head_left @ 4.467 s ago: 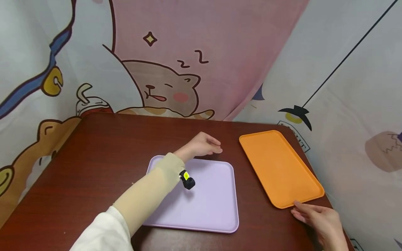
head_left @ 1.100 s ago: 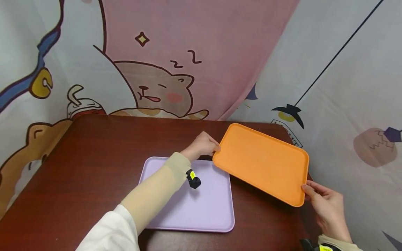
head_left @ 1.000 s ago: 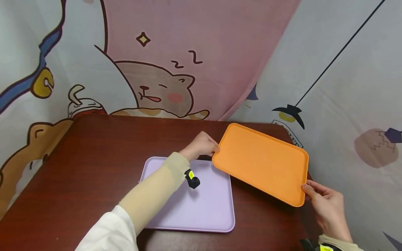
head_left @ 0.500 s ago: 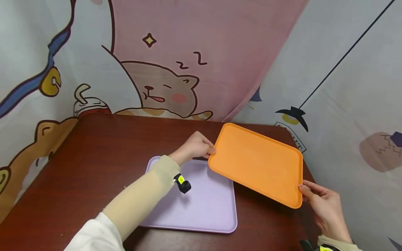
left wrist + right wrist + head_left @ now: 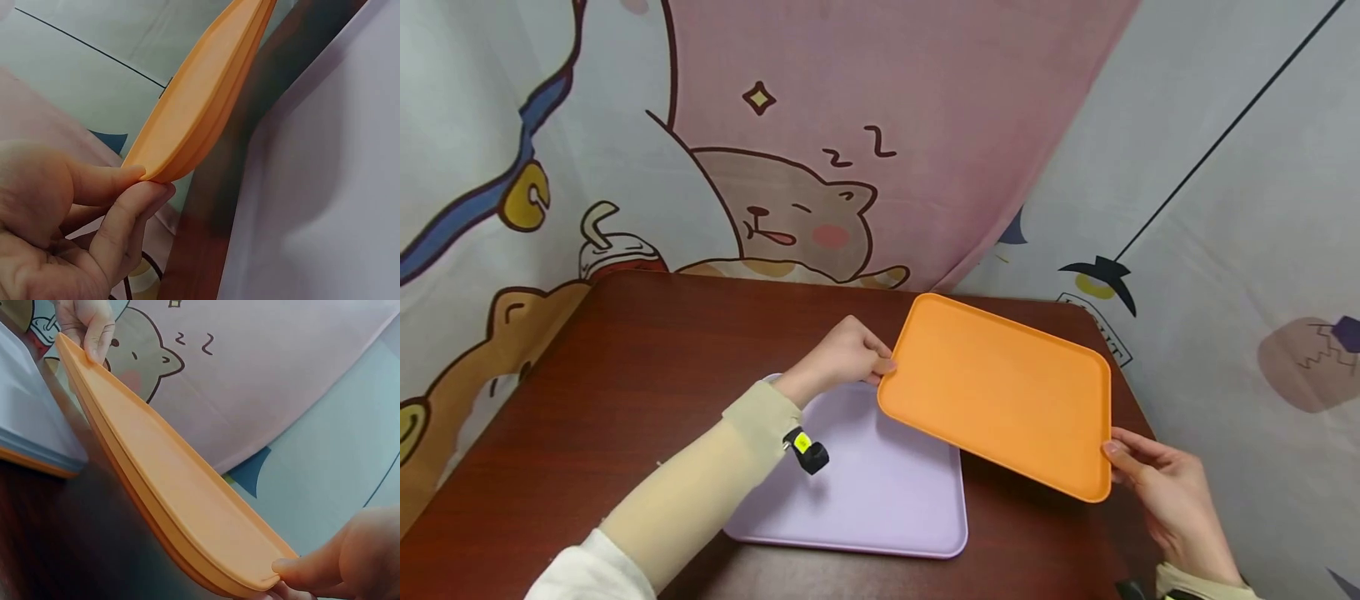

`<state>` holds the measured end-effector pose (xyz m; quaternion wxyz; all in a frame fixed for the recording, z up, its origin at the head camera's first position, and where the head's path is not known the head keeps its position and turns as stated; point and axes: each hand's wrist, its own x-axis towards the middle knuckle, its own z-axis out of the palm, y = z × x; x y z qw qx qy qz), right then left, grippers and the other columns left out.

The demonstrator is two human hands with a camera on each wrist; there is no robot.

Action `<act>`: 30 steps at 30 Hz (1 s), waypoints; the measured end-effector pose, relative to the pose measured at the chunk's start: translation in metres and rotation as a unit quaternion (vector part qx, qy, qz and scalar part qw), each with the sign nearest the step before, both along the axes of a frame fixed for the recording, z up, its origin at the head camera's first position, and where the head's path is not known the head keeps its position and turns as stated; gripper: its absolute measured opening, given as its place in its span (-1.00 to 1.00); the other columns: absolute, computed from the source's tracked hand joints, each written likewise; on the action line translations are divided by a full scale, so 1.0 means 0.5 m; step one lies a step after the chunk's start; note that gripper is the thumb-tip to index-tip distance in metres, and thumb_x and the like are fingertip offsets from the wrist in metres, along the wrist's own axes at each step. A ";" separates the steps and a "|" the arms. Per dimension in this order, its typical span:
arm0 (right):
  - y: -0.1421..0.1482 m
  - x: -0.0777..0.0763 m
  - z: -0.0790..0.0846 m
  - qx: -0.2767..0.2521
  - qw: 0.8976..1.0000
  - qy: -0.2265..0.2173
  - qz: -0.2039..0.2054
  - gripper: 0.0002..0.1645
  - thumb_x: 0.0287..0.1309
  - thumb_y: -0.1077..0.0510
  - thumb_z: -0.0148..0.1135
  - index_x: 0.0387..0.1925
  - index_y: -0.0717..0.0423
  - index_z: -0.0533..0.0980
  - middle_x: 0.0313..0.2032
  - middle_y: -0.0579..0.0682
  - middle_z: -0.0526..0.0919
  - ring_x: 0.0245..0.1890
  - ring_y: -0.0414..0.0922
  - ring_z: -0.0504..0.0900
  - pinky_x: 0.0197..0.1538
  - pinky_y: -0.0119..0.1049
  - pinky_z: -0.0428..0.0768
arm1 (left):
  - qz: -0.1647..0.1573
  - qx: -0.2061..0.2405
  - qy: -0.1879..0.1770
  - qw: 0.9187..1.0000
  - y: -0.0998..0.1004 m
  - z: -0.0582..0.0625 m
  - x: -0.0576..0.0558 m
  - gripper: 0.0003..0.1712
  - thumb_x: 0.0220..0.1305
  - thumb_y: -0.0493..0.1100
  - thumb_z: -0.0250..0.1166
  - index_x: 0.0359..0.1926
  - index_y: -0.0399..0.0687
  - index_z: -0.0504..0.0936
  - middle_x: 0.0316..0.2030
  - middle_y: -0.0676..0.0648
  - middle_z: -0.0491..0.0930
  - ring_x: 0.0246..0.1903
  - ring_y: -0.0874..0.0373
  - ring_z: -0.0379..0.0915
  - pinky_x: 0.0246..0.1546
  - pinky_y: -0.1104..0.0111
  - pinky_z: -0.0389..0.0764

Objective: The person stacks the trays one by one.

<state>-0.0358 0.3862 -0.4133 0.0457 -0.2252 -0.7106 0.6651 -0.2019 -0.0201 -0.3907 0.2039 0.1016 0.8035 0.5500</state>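
Note:
An orange rectangular tray [image 5: 996, 392] hangs tilted above the table, between both hands. My left hand [image 5: 848, 354] pinches its left short rim, thumb on top and fingers beneath, as the left wrist view shows. At the opposite short rim, my right hand [image 5: 1168, 492] grips the tray the same way. Its side looks layered in the right wrist view; I cannot tell whether it is one tray or a stack. A lilac tray [image 5: 880, 500] lies flat on the table, its upper left part covered by my left forearm and its upper right corner by the orange tray.
The dark red-brown table [image 5: 647, 358] ends at a cartoon-printed cloth [image 5: 970, 150] behind and at the right. In the right wrist view, an orange edge [image 5: 37, 464] shows under the lilac tray's side.
The orange tray, flat at the right with only my right hand at it earlier, is now raised, turned and held by both hands. Over the last second it has shifted left towards the lilac tray.

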 end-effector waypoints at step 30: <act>-0.085 -0.007 0.037 0.008 0.995 0.070 0.073 -0.67 0.30 0.39 0.43 0.08 0.18 0.75 -0.25 -0.08 0.82 -0.30 -0.17 0.81 -0.27 -0.24 0.78 | 0.068 0.019 0.054 0.996 -0.112 -0.013 0.073 -0.85 0.30 -0.32 0.52 -0.17 -0.34 0.84 -0.27 -0.18 0.78 -0.40 0.07 0.76 -0.28 0.15 0.80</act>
